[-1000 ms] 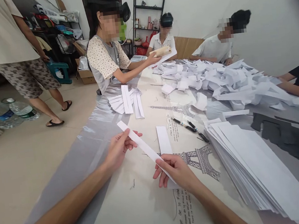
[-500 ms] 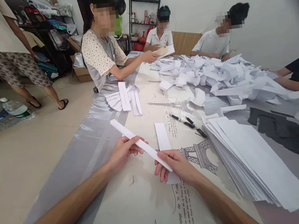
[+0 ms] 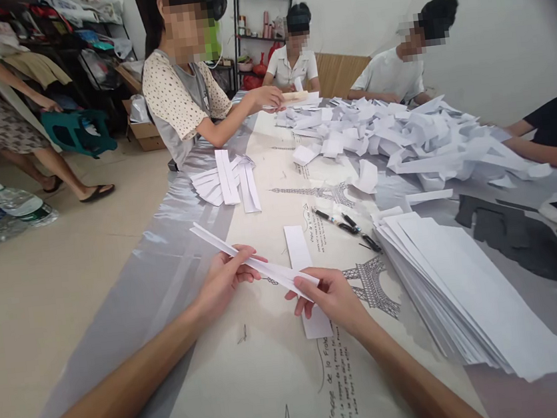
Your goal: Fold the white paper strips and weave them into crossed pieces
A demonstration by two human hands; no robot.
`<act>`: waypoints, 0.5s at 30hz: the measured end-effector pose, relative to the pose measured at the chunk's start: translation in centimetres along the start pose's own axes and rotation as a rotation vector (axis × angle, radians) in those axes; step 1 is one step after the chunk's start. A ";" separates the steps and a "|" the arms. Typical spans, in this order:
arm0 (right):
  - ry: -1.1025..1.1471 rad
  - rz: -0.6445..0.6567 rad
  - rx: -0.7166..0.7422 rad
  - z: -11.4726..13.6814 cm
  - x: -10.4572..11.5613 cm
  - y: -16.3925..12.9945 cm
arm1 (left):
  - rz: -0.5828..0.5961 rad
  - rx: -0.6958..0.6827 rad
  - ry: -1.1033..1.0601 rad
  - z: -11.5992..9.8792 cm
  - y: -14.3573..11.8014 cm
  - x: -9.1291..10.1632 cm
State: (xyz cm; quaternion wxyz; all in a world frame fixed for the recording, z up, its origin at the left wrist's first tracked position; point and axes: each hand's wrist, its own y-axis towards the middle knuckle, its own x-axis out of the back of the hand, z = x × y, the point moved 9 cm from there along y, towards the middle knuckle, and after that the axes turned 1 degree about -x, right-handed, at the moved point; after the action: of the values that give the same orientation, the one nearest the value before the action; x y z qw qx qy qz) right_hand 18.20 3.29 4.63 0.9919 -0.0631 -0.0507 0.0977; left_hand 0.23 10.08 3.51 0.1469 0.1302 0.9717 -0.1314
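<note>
Folded paper strip (image 3: 251,260) held in the air just above the bench (image 3: 228,389), slanting from upper left down to lower right. L hand (image 3: 226,279) pinches it near mid-length, thumb on top and fingers under; R hand (image 3: 331,297) pinches the near end, fingers closed on it. Strip looks doubled lengthwise, edges slightly parted at the R-hand end, so the fold reads as not fully pressed. To do this step well, as I judge it: line up the two long edges first, keep the L pinch fixed as an anchor, then run R thumb and forefinger along the crease w/ even pressure; keep the strip taut, no twist, or the crease wanders. Directly under the R hand lies 1 flat white strip (image 3: 304,280) on the bench, not touched as far as I can tell. Counts: 2 black pens (image 3: 343,223) side by side beyond it; 1 big fanned stack of unfolded sheets (image 3: 469,294) to the right, sheet no. too many to count; 1 small fan of finished strips (image 3: 228,182) by the nearest co-worker; 1 large loose heap of folded paper (image 3: 401,141) mid-bench, uncountable. People: 3 seated co-workers in full view, plus arms of a 4th at right edge, plus 1 person standing at far left. 2 water bottles (image 3: 2,210) lie on the floor at left.
</note>
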 end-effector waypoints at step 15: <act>0.087 -0.138 0.053 -0.3 -0.6 0.0 | 0.171 0.048 0.279 2.7 -1.3 -3.3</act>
State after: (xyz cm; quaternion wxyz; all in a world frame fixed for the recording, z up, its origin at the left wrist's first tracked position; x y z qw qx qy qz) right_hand 17.65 3.13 4.23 0.9989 -0.0375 -0.0091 0.0277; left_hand 3.54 7.39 2.38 0.0181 0.2331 0.9646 -0.1219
